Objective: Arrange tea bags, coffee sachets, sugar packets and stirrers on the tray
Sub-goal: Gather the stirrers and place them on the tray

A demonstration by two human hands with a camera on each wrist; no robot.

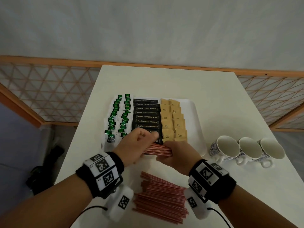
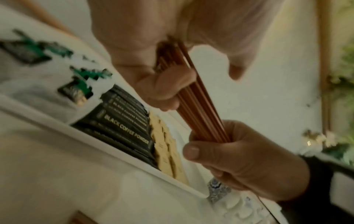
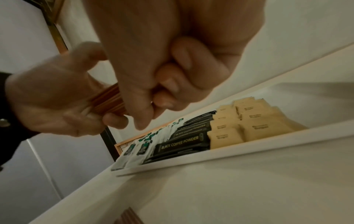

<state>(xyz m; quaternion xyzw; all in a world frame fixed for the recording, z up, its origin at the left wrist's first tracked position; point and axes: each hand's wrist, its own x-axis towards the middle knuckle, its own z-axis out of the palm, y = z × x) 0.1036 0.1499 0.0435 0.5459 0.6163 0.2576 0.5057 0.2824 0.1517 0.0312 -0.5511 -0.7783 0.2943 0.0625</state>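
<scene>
Light soft, even; faint shadows beside the tray (image 1: 198, 112). Both wrist views dim, motion-blurred. Head view edges bow.

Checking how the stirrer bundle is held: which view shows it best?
The left wrist view: the stirrer bundle runs unobstructed between both hands' grip. The head view shows a short stretch; the right wrist view only a blurred sliver.
</scene>
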